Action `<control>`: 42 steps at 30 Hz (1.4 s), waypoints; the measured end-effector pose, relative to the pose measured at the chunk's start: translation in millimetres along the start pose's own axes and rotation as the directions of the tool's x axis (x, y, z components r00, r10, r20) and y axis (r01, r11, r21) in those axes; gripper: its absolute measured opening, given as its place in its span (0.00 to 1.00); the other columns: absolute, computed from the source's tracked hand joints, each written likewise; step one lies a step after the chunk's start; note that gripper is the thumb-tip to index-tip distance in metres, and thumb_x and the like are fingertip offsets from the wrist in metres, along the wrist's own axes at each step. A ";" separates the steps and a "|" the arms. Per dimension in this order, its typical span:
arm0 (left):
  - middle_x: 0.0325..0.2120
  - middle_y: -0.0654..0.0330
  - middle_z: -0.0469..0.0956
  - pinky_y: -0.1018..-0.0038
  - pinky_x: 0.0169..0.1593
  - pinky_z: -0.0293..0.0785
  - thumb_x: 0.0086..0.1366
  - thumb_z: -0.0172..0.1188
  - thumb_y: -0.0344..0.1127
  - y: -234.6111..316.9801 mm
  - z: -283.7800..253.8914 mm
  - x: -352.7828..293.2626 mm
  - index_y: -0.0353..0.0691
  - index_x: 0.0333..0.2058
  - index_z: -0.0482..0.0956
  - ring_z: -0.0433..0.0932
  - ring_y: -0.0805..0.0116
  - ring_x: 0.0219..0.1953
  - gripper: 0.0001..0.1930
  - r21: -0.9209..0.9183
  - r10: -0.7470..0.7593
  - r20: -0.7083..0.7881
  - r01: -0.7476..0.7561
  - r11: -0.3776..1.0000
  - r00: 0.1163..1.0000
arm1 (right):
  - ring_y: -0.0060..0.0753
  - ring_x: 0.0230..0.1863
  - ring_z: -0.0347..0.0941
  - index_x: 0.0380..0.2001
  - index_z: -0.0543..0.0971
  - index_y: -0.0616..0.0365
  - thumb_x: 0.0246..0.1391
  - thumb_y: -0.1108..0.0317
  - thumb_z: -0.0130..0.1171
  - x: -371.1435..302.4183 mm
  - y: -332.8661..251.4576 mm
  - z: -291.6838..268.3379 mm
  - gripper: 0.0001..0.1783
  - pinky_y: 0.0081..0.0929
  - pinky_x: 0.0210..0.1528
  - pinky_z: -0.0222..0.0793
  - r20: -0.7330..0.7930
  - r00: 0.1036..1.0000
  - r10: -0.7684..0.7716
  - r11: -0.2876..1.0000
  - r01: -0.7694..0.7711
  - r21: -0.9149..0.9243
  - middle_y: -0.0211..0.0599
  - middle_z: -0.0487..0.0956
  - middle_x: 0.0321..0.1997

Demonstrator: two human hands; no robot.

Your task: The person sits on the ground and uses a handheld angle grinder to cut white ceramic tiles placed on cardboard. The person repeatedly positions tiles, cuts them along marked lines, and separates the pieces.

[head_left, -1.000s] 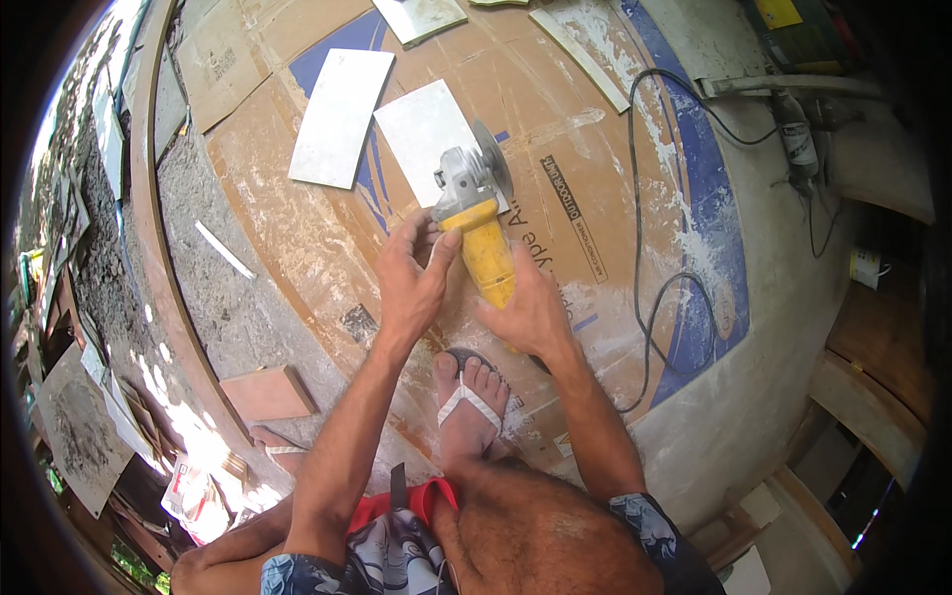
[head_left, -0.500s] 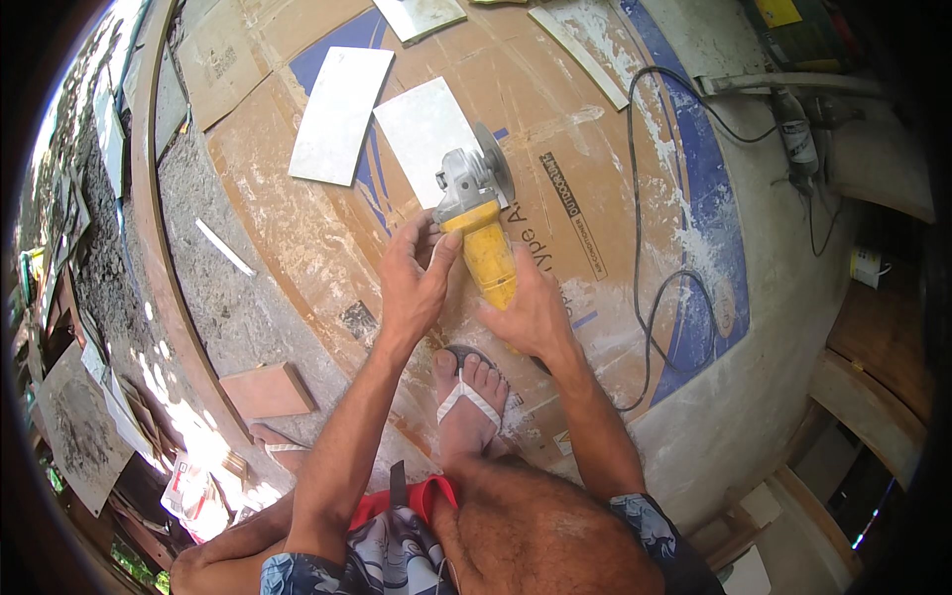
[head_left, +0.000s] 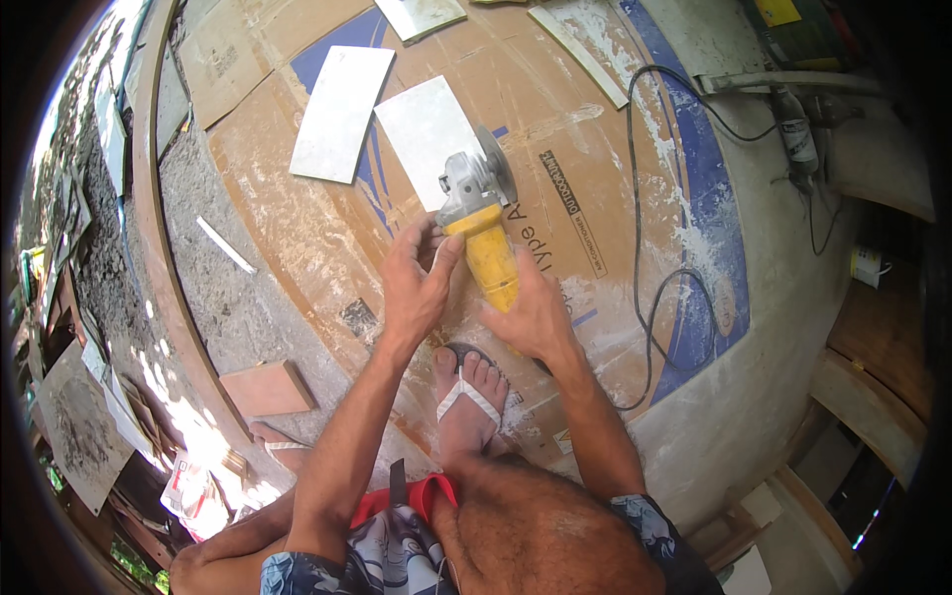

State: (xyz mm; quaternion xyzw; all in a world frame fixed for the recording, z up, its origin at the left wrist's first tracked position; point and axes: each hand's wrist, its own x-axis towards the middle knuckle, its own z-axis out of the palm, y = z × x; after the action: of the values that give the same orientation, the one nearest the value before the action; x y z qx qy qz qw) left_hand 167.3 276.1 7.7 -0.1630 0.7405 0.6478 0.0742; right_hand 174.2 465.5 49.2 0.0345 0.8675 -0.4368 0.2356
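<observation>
A yellow-bodied angle grinder (head_left: pixel 488 260) with a grey metal head and a round disc (head_left: pixel 498 164) is held between my hands above the cardboard. My right hand (head_left: pixel 531 307) wraps round the rear of its body, thumb along the yellow casing. At the front left side, my left hand (head_left: pixel 416 278) grips beside the metal head, its thumb against the casing and fingertips partly hidden. Beneath the grinder's head lies a white tile (head_left: pixel 421 124), partly covered by it. Another white tile (head_left: pixel 342 114) rests just to its left.
Dusty flattened cardboard (head_left: pixel 585 327) covers the floor. A black cable (head_left: pixel 635 198) loops along its right side. More tile pieces lie at the far edge, including a narrow strip (head_left: pixel 580 57). A reddish block (head_left: pixel 266 390) sits left of my sandalled foot (head_left: pixel 470 407). A bottle (head_left: pixel 796 134) stands far right.
The grinder has shifted very slightly down and to the right, with both hands keeping their hold. The tiles and cable stay in place.
</observation>
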 end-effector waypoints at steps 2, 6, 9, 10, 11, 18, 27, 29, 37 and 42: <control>0.55 0.50 0.83 0.68 0.63 0.78 0.78 0.67 0.41 6.5 1.1 -2.1 0.26 0.66 0.75 0.82 0.64 0.57 0.28 -0.014 -0.003 0.011 0.003 1.000 1.000 | 0.77 0.46 0.82 0.57 0.71 0.67 0.50 0.64 0.73 -0.9 1.4 0.0 0.34 0.61 0.47 0.78 -0.004 1.000 -0.002 1.000 0.002 0.006 0.69 0.84 0.42; 0.56 0.48 0.83 0.67 0.64 0.77 0.78 0.67 0.40 3.7 0.9 -3.9 0.27 0.67 0.75 0.82 0.63 0.59 0.27 0.008 -0.019 0.010 0.019 1.000 1.000 | 0.77 0.46 0.82 0.56 0.71 0.67 0.50 0.64 0.73 -3.0 4.4 2.0 0.34 0.61 0.47 0.78 -0.018 1.000 -0.011 1.000 0.011 0.019 0.69 0.84 0.42; 0.57 0.48 0.83 0.67 0.65 0.77 0.78 0.67 0.40 4.1 0.8 -5.0 0.27 0.67 0.75 0.82 0.62 0.59 0.27 0.011 -0.013 0.014 0.013 1.000 1.000 | 0.77 0.46 0.82 0.56 0.71 0.66 0.50 0.64 0.73 -4.8 5.3 2.2 0.33 0.61 0.47 0.78 -0.022 1.000 -0.010 1.000 0.011 0.013 0.69 0.84 0.42; 0.57 0.48 0.83 0.67 0.64 0.77 0.78 0.67 0.41 3.3 1.2 -4.8 0.27 0.67 0.75 0.82 0.62 0.59 0.27 0.001 -0.003 0.014 0.003 1.000 1.000 | 0.77 0.46 0.82 0.56 0.71 0.66 0.50 0.64 0.73 -5.4 5.4 2.1 0.33 0.61 0.47 0.78 -0.022 1.000 -0.010 1.000 0.011 0.009 0.69 0.84 0.42; 0.57 0.48 0.83 0.67 0.64 0.77 0.78 0.67 0.41 2.6 1.4 -4.9 0.27 0.67 0.75 0.82 0.62 0.59 0.27 -0.009 0.007 0.013 -0.006 1.000 1.000 | 0.77 0.46 0.82 0.56 0.71 0.65 0.50 0.64 0.73 -6.0 5.6 2.3 0.33 0.61 0.47 0.78 -0.026 1.000 -0.012 1.000 0.012 0.005 0.69 0.84 0.42; 0.56 0.48 0.84 0.67 0.63 0.78 0.78 0.67 0.40 4.2 1.1 -8.9 0.26 0.66 0.76 0.82 0.63 0.57 0.27 0.030 -0.007 0.023 0.007 1.000 1.000 | 0.77 0.45 0.82 0.55 0.70 0.64 0.50 0.62 0.74 -9.2 5.5 1.0 0.33 0.62 0.46 0.78 -0.018 1.000 0.000 1.000 0.000 -0.004 0.68 0.84 0.41; 0.54 0.49 0.84 0.67 0.62 0.79 0.78 0.67 0.40 3.4 1.9 -13.9 0.26 0.65 0.76 0.83 0.63 0.56 0.27 0.046 0.001 0.040 -0.003 0.999 0.999 | 0.74 0.50 0.83 0.60 0.71 0.63 0.51 0.64 0.73 -15.0 9.6 2.2 0.36 0.56 0.51 0.79 -0.015 0.999 0.039 0.999 -0.039 -0.019 0.67 0.85 0.46; 0.54 0.50 0.84 0.67 0.62 0.79 0.78 0.67 0.40 1.9 3.1 -15.0 0.27 0.66 0.76 0.82 0.63 0.56 0.27 0.033 -0.005 0.044 0.003 0.999 0.999 | 0.74 0.51 0.83 0.61 0.71 0.63 0.51 0.64 0.73 -17.1 9.6 1.1 0.36 0.56 0.51 0.79 -0.015 0.999 0.042 0.999 -0.043 -0.018 0.67 0.85 0.46; 0.55 0.50 0.83 0.69 0.62 0.78 0.76 0.69 0.40 5.6 11.1 -39.6 0.27 0.70 0.71 0.82 0.63 0.57 0.32 -0.113 -0.084 0.118 0.098 0.989 0.989 | 0.71 0.55 0.82 0.60 0.73 0.62 0.51 0.61 0.76 -38.3 9.0 -3.8 0.36 0.55 0.52 0.79 -0.008 0.995 0.100 0.995 -0.100 -0.003 0.65 0.85 0.50; 0.51 0.54 0.85 0.68 0.57 0.80 0.75 0.70 0.42 34.1 42.8 -80.4 0.30 0.67 0.74 0.84 0.66 0.52 0.30 -0.343 -0.280 0.247 0.354 0.870 0.928 | 0.74 0.50 0.82 0.55 0.72 0.61 0.51 0.57 0.78 -70.7 16.7 3.4 0.35 0.61 0.49 0.78 -0.111 0.993 0.049 0.998 -0.046 0.034 0.65 0.85 0.45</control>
State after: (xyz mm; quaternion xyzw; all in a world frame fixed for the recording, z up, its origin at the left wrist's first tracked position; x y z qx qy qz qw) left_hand 226.7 333.5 59.0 -0.2314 0.5525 0.7708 0.2168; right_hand 242.6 483.4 66.1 0.0832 0.8714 -0.4418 0.1964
